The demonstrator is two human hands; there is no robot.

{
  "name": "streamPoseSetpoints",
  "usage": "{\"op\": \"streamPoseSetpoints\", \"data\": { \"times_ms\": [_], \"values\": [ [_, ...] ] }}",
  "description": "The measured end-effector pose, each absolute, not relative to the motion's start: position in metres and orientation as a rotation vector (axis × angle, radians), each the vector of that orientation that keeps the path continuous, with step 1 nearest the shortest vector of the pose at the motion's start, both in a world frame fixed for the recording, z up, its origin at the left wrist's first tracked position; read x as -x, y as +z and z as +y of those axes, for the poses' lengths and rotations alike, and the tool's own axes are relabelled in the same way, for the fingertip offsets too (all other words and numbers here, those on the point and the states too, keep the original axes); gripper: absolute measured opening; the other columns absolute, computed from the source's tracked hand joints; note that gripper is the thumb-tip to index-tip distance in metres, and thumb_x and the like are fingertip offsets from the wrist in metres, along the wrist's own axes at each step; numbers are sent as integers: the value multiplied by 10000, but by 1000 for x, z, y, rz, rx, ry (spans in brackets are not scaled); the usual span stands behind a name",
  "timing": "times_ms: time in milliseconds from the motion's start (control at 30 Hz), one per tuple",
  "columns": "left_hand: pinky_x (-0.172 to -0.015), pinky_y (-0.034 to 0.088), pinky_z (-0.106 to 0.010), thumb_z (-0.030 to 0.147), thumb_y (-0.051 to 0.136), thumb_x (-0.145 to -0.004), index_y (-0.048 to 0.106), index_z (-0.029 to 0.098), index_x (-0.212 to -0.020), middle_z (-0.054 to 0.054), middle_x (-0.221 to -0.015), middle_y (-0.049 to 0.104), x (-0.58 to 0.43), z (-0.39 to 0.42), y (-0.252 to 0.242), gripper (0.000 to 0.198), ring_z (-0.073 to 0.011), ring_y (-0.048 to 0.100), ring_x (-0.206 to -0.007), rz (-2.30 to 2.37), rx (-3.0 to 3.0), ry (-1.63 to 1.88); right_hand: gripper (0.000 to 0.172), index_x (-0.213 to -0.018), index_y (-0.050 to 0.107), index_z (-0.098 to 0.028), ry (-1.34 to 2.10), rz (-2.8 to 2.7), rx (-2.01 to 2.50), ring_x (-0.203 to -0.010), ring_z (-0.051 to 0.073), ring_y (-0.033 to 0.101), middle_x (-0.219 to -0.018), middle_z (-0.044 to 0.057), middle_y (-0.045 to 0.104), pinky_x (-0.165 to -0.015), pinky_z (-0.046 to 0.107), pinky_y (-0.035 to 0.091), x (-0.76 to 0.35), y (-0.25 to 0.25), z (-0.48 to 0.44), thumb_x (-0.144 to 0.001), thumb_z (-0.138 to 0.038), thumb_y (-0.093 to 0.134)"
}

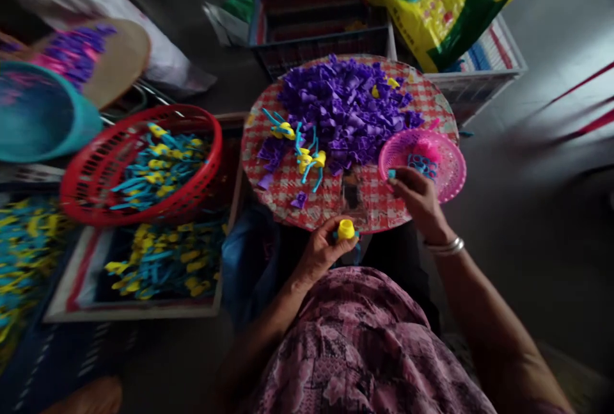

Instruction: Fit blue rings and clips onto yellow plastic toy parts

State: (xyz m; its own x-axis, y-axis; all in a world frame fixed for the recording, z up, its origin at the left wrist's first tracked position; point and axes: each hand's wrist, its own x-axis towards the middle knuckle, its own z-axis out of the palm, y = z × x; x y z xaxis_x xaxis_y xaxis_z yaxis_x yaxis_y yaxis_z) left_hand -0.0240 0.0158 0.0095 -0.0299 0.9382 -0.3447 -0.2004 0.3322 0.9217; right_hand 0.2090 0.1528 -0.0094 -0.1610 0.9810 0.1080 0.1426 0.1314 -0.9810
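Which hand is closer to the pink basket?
Right. Your right hand is at the pink basket, on its near-left side; your left hand, holding a yellow piece, is farther left.

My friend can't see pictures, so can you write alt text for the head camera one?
A person's left hand holds a yellow piece, while the right hand pinches a small blue piece at a pink basket. Purple pieces are heaped on a round checked table; a red basket of yellow-and-blue pieces sits left.

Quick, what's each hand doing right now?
Left hand: closed, holding a small, yellow, plastic-looking, cup-shaped piece.
Right hand: closed, pinching a tiny, light-blue, squarish piece.
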Motion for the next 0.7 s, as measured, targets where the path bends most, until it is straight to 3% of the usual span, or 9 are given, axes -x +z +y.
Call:
{"op": "streamPoseSetpoints", "data": {
  "times_ms": [133,233,400,567,700],
  "values": [
    [-806,572,-279,421,1004,-678,834,261,-1046,-19,-991,790,25,22,18,436,-188,698,-889,1327,-902,1084,442,-1168,753,-238,1524,-1337,1017,-840,159,702,-1033,35,780,-751,294,604,-173,4,85,-922,-601,810],
    [-850,590,-303,392,999,-666,843,258,-1065,-22,-1019,821,24,25,24,449,-223,731,-939,1365,-950,1046,410,-1211,765,-243,1465,-1468,1008,-913,191,714,-1038,56,770,-797,322,601,-164,10,61,-975,-578,765],
    [-936,596,-343,383,1000,-668,855,239,-1133,-52,-1081,835,22,21,22,508,-269,756,-1041,1353,-927,1052,297,-1231,789,-262,1285,-1675,1011,-837,174,661,-993,47,729,-743,317,547,-163,20,56,-1030,-471,725],
    [-910,603,-340,322,1005,-680,858,223,-1118,-61,-1082,835,24,17,21,472,-264,761,-1014,1349,-921,1060,333,-1181,816,-276,1279,-1597,1023,-791,161,617,-912,23,674,-705,304,532,-155,21,52,-1003,-549,750],
    [-885,626,-348,326,986,-717,857,214,-1134,-56,-1056,838,26,16,22,451,-251,761,-966,1318,-937,1014,356,-1139,832,-302,1237,-1466,1048,-907,185,639,-1007,32,664,-802,338,562,-148,14,46,-969,-608,769]
  ]
}}
